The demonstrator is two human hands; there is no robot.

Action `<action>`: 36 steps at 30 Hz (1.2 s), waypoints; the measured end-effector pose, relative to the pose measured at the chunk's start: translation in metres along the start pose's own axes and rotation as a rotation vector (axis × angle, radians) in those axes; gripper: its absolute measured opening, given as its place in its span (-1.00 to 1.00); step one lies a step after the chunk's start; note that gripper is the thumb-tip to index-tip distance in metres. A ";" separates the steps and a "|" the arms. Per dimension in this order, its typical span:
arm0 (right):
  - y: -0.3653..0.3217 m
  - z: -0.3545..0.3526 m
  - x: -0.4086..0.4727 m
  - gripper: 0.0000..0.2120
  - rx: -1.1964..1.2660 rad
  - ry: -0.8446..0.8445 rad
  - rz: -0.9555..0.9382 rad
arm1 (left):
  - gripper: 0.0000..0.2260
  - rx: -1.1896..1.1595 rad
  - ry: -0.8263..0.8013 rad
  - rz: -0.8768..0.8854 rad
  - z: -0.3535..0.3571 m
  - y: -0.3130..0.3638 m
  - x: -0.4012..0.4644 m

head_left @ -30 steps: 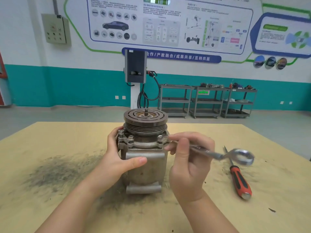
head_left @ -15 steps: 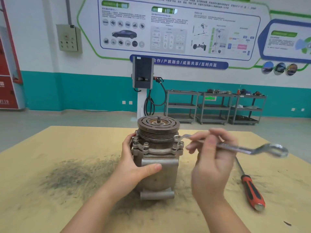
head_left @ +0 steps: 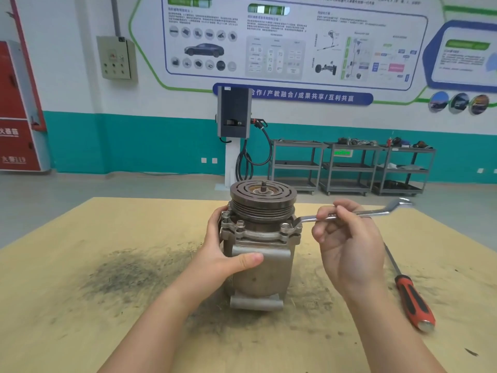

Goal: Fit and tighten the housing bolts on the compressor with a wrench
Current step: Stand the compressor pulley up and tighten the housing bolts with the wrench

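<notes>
The grey metal compressor (head_left: 262, 267) stands upright on the table, its dark grooved pulley (head_left: 263, 200) on top. Several housing bolts (head_left: 240, 223) stick up from the flange under the pulley. My left hand (head_left: 224, 254) grips the compressor's left side, thumb lying across the front. My right hand (head_left: 349, 238) holds a silver wrench (head_left: 376, 211) by the middle of its shaft. The wrench lies nearly level, its near end at the right-hand flange bolt (head_left: 285, 226), its ring end pointing away to the right.
A red-and-black-handled screwdriver (head_left: 411, 297) lies on the yellow table (head_left: 107, 292) to the right of my right hand. A dark smear of grime (head_left: 126, 273) covers the table left of the compressor. Shelving carts and a charging post stand far behind.
My right hand has swung the wrench's free end away from me, from pointing low right toward level right. The near end stays at the right flange bolt. My left hand keeps its grip.
</notes>
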State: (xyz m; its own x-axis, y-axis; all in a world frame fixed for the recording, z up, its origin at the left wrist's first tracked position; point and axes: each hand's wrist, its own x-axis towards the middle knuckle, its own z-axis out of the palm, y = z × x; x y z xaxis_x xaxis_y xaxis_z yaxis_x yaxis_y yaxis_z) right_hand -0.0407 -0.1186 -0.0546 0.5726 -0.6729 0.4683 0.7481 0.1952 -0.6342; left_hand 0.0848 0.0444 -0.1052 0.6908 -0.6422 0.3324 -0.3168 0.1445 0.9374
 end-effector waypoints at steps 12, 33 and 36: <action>0.033 0.008 -0.036 -0.83 -0.764 -0.440 -0.925 | 0.01 0.039 0.031 0.019 0.001 0.000 0.001; 0.004 -0.002 0.001 -0.79 -0.066 0.080 0.060 | 0.15 0.123 0.012 -0.041 -0.001 0.004 -0.001; 0.002 -0.007 0.006 -0.78 -0.343 0.124 -0.012 | 0.16 0.132 0.016 -0.043 -0.001 0.005 -0.001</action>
State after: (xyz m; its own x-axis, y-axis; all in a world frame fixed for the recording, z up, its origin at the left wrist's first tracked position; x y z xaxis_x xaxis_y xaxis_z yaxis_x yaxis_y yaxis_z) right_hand -0.0379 -0.1272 -0.0573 0.5038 -0.7592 0.4120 0.5862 -0.0497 -0.8086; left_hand 0.0831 0.0467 -0.1011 0.7152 -0.6335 0.2952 -0.3689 0.0166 0.9293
